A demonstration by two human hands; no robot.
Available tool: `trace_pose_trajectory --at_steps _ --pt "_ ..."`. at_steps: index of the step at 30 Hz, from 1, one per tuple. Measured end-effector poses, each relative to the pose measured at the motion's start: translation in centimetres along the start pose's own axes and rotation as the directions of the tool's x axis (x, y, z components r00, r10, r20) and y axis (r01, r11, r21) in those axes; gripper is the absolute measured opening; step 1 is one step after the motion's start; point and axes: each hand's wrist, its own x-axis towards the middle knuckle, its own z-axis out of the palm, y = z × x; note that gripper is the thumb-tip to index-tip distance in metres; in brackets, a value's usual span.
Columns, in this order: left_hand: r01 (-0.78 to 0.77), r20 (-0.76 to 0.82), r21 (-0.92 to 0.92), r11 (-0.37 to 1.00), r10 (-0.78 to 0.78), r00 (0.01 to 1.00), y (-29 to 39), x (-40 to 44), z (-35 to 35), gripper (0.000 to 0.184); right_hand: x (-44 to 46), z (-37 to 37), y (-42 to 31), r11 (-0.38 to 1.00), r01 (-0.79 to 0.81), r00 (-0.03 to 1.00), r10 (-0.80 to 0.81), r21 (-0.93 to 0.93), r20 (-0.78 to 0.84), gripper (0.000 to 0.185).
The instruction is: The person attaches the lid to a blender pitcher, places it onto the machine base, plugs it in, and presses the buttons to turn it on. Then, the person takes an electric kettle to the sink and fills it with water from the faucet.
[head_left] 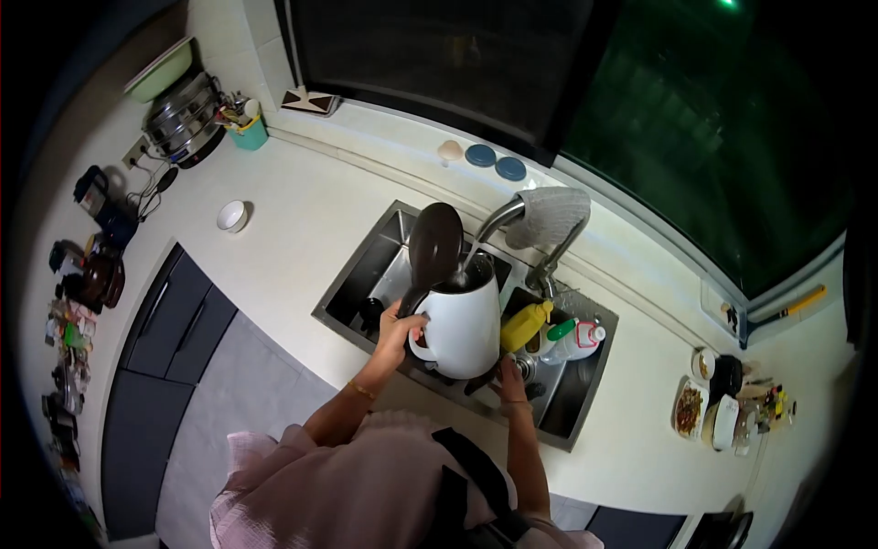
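Observation:
A white electric kettle [465, 331] is held tilted over the sink [322, 311], its dark lid [437, 240] swung wide. My left hand [397, 331] is closed round the kettle's handle. From the faucet [498, 216], a thin stream of water appears to run into the kettle's mouth. Low on the kettle's right side, my right hand [512, 381] has its fingers curled at a dark piece by the base; what that piece is I cannot make out. A grey cloth [551, 216] hangs over the faucet.
A yellow bottle [526, 327] and a clear bottle [574, 342] lie in the sink's right side. On the counter stand a white bowl [232, 216], a steamer pot [186, 121] and a teal utensil holder [247, 134]. A food dish [689, 410] sits at right.

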Motion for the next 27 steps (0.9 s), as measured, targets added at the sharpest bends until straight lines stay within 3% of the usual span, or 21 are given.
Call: trace_pose_trajectory --at_steps 1,2,4,6,8,10,14,18,19,22,23,27 --pt "0.02 -0.005 0.006 1.0 -0.02 1.0 0.0 -0.2 0.2 0.013 0.7 0.4 -0.6 0.981 -0.116 0.992 0.107 0.153 0.069 0.036" --pt "0.038 -0.01 0.013 0.999 -0.038 0.999 0.0 -0.4 0.3 0.015 1.7 0.5 0.0 0.984 -0.113 0.991 0.101 0.139 0.089 0.036" --pt "0.025 0.003 0.009 1.0 -0.025 1.0 -0.5 -0.5 0.3 0.017 4.0 0.5 2.0 0.935 -0.094 0.981 0.027 0.343 0.193 0.035" --pt "0.023 0.003 0.025 0.999 -0.023 1.0 -0.4 -0.7 0.5 0.02 2.8 1.7 1.0 0.932 0.023 0.987 -0.078 0.362 0.138 0.04" --pt "0.036 -0.012 0.05 0.998 -0.036 0.999 0.0 -0.7 0.8 0.019 2.0 1.9 0.4 0.962 0.059 0.997 -0.069 0.265 0.027 0.042" --pt "0.047 -0.05 0.069 0.996 -0.044 0.998 0.1 -0.9 0.7 0.018 1.2 1.6 -0.3 0.973 0.031 0.995 -0.051 0.23 0.082 0.043" --pt "0.002 0.065 0.248 0.969 -0.019 0.998 0.5 -1.0 0.9 0.025 1.0 1.9 -0.1 0.907 -0.06 0.995 0.023 0.416 0.094 0.032" --pt "-0.036 0.049 0.231 0.972 0.026 0.998 -0.6 -0.8 0.6 0.02 1.9 1.2 0.1 0.913 -0.119 0.99 0.077 0.39 0.121 0.029" --pt "-0.023 0.037 0.244 0.97 0.014 0.999 -0.8 -0.8 0.4 0.018 2.0 1.2 0.2 0.901 -0.083 0.991 0.03 0.426 0.128 0.029" --pt "-0.019 0.062 0.255 0.967 0.003 0.998 -0.5 -1.1 0.2 0.016 2.5 1.1 0.2 0.874 -0.098 0.981 0.004 0.476 0.196 0.038" --pt "0.004 0.079 0.264 0.965 -0.025 0.997 -0.5 -1.0 0.2 0.018 2.0 1.2 -0.4 0.876 -0.14 0.985 0.076 0.462 0.155 0.042" --pt "0.008 0.108 0.29 0.957 -0.041 0.993 0.2 -1.2 0.7 0.013 2.6 1.0 0.7 0.872 -0.125 0.982 0.04 0.474 0.185 0.041"
